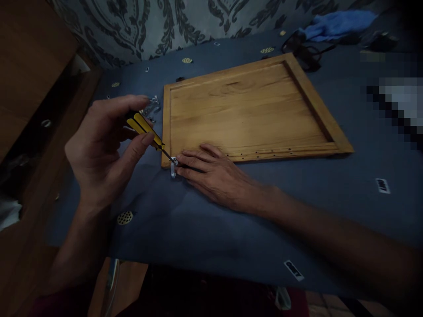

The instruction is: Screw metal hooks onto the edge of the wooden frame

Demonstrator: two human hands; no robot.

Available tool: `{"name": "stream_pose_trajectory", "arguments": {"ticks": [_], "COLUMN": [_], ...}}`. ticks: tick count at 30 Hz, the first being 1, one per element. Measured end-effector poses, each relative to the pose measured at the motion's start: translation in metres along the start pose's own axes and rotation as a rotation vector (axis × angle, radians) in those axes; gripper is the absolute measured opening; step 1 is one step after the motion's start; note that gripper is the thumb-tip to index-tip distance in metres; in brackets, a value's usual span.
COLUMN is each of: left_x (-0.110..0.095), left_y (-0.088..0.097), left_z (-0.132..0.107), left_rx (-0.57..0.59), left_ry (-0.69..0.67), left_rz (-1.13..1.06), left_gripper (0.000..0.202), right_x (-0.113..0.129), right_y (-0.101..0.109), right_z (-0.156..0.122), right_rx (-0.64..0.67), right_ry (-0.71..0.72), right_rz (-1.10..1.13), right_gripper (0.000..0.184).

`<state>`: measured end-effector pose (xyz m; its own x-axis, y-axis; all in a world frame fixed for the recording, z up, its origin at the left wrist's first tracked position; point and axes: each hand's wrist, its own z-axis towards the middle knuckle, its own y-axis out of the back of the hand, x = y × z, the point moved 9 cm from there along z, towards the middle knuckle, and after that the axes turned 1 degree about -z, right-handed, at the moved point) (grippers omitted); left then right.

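My left hand (109, 145) is closed on a screwdriver (145, 127) with a yellow and black handle. Its thin shaft slants down to the right, and the tip meets a small metal bracket (173, 167) at the near left corner of a framed wooden panel (244, 110). Across the panel's near edge lies my right hand (214, 174), fingers stretched out flat, the fingertips beside the bracket and seemingly touching it. Small dark holes run along that edge to the right of my hand. Part of the screwdriver handle is hidden by my left fingers.
Left of the panel sits a small clear bag with metal bits (152, 105). Dark glasses (304, 48) and a blue cloth (340, 24) lie at the back right. A dark blue patterned cloth (231, 237) covers the table. Brown wooden furniture (33, 66) stands at left.
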<state>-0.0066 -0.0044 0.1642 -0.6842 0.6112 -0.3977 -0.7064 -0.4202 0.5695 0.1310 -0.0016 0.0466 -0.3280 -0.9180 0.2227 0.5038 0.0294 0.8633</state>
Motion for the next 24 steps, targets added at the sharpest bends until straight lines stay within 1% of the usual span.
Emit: {"name": "stream_pose_trajectory", "arguments": {"ticks": [1, 4, 6, 9, 11, 15, 18, 20, 24], "left_x": [0.0001, -0.0059, -0.0027, 0.0028, 0.0029, -0.0006, -0.0012, -0.0003, -0.0014], "left_y": [-0.0011, 0.0003, -0.0004, -0.0043, -0.0051, -0.0003, 0.0024, 0.0012, -0.0013], "left_z": [-0.0001, 0.0, 0.0003, -0.0001, -0.0008, -0.0011, -0.0015, -0.0026, -0.0036], "left_rx": [0.011, -0.019, -0.026, -0.008, -0.014, -0.081, -0.089, -0.05, -0.002], "left_ry": [0.003, -0.114, -0.121, -0.079, -0.057, -0.005, 0.094, 0.165, 0.179], "left_rz": [-0.001, -0.05, -0.082, -0.128, -0.168, -0.211, -0.123, -0.052, -0.023], "left_gripper": [0.041, 0.044, 0.048, 0.054, 0.053, 0.046, 0.036, 0.031, 0.029], "right_x": [0.0, 0.0007, 0.0012, 0.0018, 0.002, 0.0011, 0.0008, 0.0008, 0.002], "right_y": [0.0001, 0.0013, 0.001, 0.0011, 0.0023, 0.0017, 0.0011, 0.0016, 0.0037], "right_z": [-0.0001, 0.0002, 0.0006, 0.0007, 0.0005, 0.0002, 0.0001, 0.0003, 0.0012], "right_rx": [-0.003, -0.02, -0.013, -0.014, -0.032, -0.034, -0.025, -0.021, -0.02], "right_ry": [0.001, 0.008, 0.012, 0.017, 0.02, 0.018, 0.019, 0.016, 0.015], "right_rz": [0.001, 0.0, -0.004, -0.013, -0.02, -0.021, -0.021, -0.023, -0.012], "right_gripper": [0.035, 0.035, 0.036, 0.035, 0.034, 0.034, 0.033, 0.034, 0.035]}}
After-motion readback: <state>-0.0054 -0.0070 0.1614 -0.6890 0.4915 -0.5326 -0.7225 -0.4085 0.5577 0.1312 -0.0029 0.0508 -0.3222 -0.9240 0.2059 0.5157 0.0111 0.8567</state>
